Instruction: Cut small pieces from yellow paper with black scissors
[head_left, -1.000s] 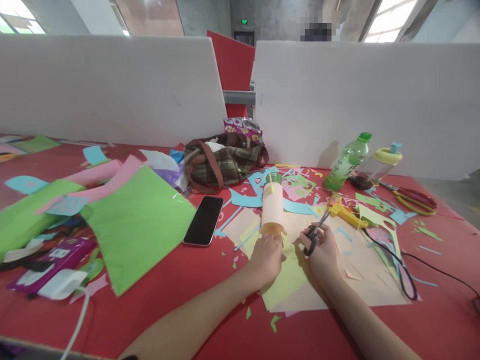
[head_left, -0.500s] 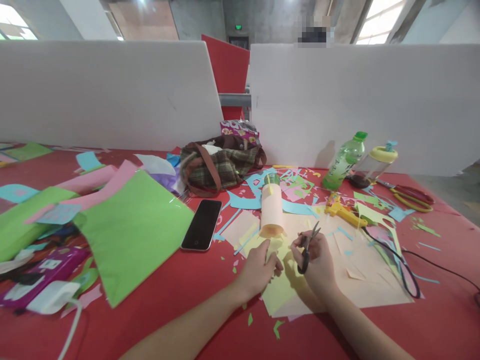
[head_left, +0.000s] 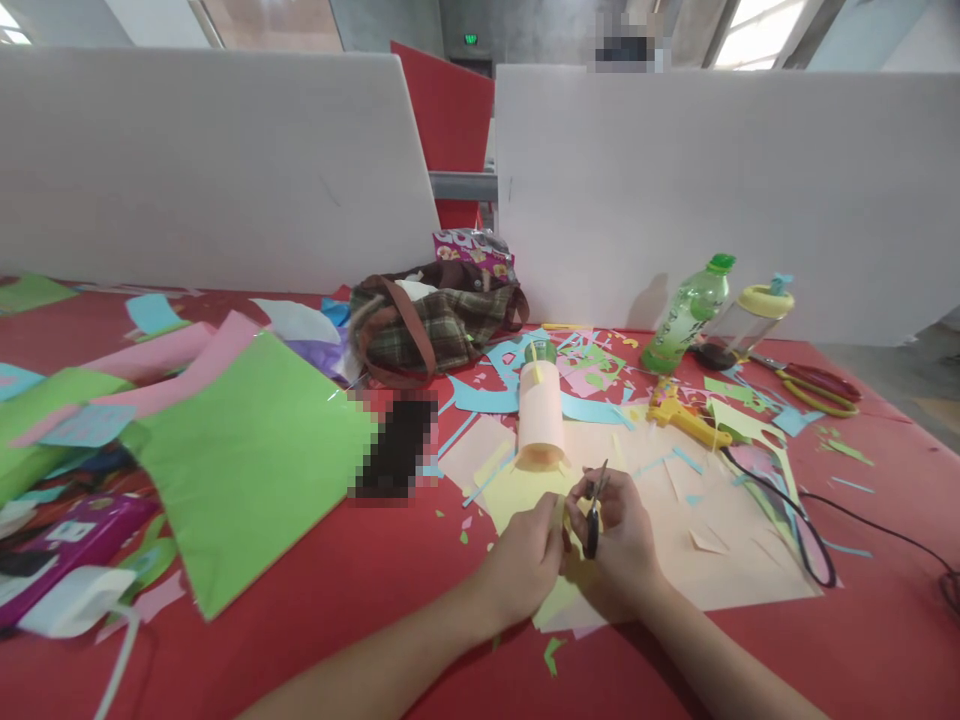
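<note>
Small scissors (head_left: 595, 515) are in my right hand (head_left: 624, 535), their blades pointing up and away from me. My left hand (head_left: 521, 560) pinches a small piece of yellow paper (head_left: 559, 508), its fingertips close against those of my right hand. Just beyond the hands lies a pale peach paper tube (head_left: 541, 405) with small yellow strips on it; a green cylindrical end (head_left: 541, 350) shows at its far side. Under the hands are a yellow paper sheet (head_left: 514, 500) and a large peach sheet (head_left: 727, 575). My fingers partly hide the yellow piece.
A yellow glue gun (head_left: 694, 428) with a black cord lies to the right, near a green bottle (head_left: 686, 318), a yellow-lidded cup (head_left: 757, 325) and larger scissors (head_left: 821, 390). Leftward are a blurred-out phone (head_left: 396, 450), green paper (head_left: 255, 470) and a plaid bag (head_left: 461, 330).
My hands have come together; the right hand with the scissors moved left toward the left hand. The left hand has lifted a small yellow paper piece. The view has shifted slightly.
</note>
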